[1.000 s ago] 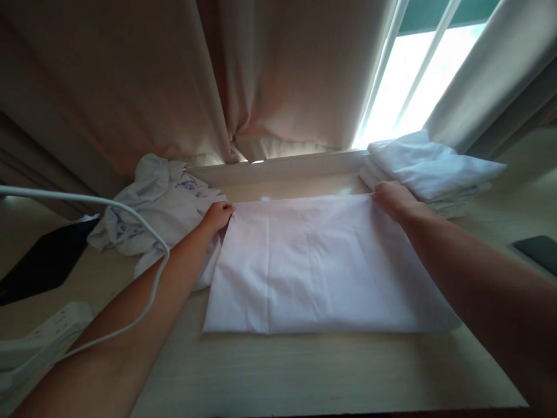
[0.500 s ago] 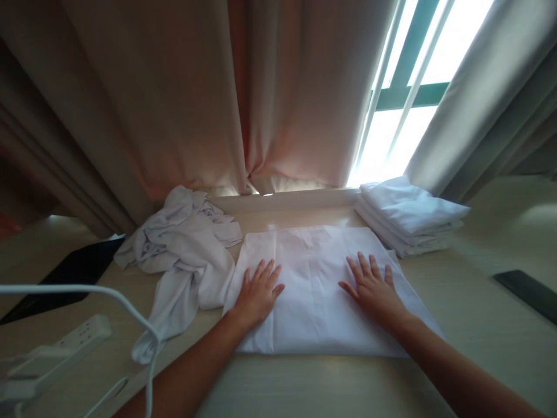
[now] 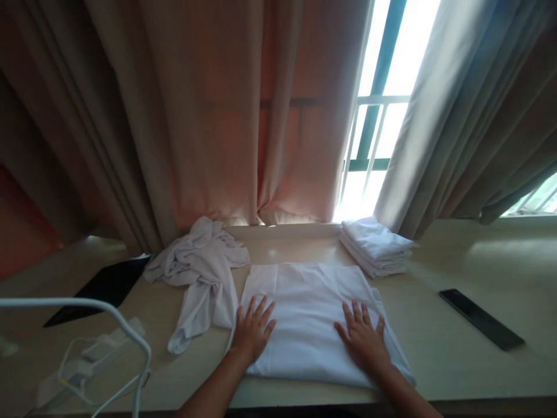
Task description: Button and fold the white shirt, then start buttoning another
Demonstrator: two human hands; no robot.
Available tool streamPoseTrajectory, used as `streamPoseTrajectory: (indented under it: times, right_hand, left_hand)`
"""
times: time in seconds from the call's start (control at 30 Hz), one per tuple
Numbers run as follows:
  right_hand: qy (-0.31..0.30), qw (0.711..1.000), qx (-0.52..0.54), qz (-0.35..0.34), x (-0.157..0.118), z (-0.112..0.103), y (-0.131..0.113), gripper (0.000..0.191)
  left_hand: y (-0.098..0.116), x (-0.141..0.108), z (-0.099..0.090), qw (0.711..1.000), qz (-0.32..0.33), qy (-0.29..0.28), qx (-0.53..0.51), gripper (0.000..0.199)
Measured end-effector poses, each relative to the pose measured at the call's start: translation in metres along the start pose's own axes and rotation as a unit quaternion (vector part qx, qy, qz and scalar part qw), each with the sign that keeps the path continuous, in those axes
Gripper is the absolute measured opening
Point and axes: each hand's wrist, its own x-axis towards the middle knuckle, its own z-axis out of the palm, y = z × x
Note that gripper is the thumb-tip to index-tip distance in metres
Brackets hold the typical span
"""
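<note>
to smooth the folded white cloth well, i'd have both palms press evenly and sweep outward, so the layers don't drag. it lies flat on the tabletop under the left hand, near its side edge, and the right hand, further in; each grip is spread, pinching nothing.

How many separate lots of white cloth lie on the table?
3: a crumpled heap on the left, a flat folded cloth under the left hand and right hand, and a folded stack at back right. Pieces within the heap or stack may be hidden.
</note>
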Motion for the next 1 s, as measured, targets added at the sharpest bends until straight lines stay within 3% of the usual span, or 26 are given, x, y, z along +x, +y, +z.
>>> streamPoseTrajectory:
  times: [0.17, 0.27, 0.37, 0.43, 0.5, 0.57, 0.67, 0.77, 0.9, 1.0]
  right_hand:
    - [0.001, 1.000, -0.016, 0.008, -0.045, -0.005, 0.007, 0.070]
    - [0.021, 1.000, -0.020, 0.009, -0.061, -0.013, -0.002, 0.068]
    - [0.072, 0.997, -0.009, -0.029, -0.081, -0.021, -0.038, 0.063]
    - [0.082, 0.992, 0.015, -0.098, -0.099, -0.022, -0.072, 0.059]
    - [0.054, 0.986, 0.045, -0.150, -0.115, -0.018, -0.099, 0.057]
    - [0.015, 0.987, 0.063, -0.148, -0.127, -0.012, -0.110, 0.058]
    - [-0.004, 0.993, 0.056, -0.107, -0.133, -0.006, -0.085, 0.062]
    - [0.006, 0.997, 0.029, -0.067, -0.133, -0.004, -0.029, 0.066]
    - [0.003, 0.999, 0.008, -0.054, -0.127, 0.000, 0.036, 0.065]
    - [-0.002, 0.999, -0.001, -0.052, -0.117, 0.005, 0.056, 0.067]
  left_hand:
    - [-0.009, -0.043, -0.013, 0.998, 0.013, -0.061, -0.008, 0.053]
    - [-0.004, -0.058, -0.020, 0.995, 0.001, -0.099, -0.010, 0.055]
    - [0.024, -0.068, -0.022, 0.996, 0.043, -0.080, -0.019, 0.057]
    - [0.049, -0.074, -0.020, 0.991, 0.106, -0.074, -0.035, 0.058]
    - [0.070, -0.078, -0.016, 0.982, 0.148, -0.107, -0.050, 0.057]
    - [0.077, -0.082, -0.012, 0.974, 0.156, -0.156, -0.058, 0.057]
    - [0.062, -0.083, -0.009, 0.973, 0.140, -0.177, -0.056, 0.059]
    - [0.032, -0.079, -0.008, 0.978, 0.109, -0.169, -0.050, 0.058]
    - [0.005, -0.071, 0.000, 0.991, 0.044, -0.126, -0.033, 0.056]
    - [0.001, -0.064, 0.012, 0.996, 0.016, -0.082, -0.025, 0.054]
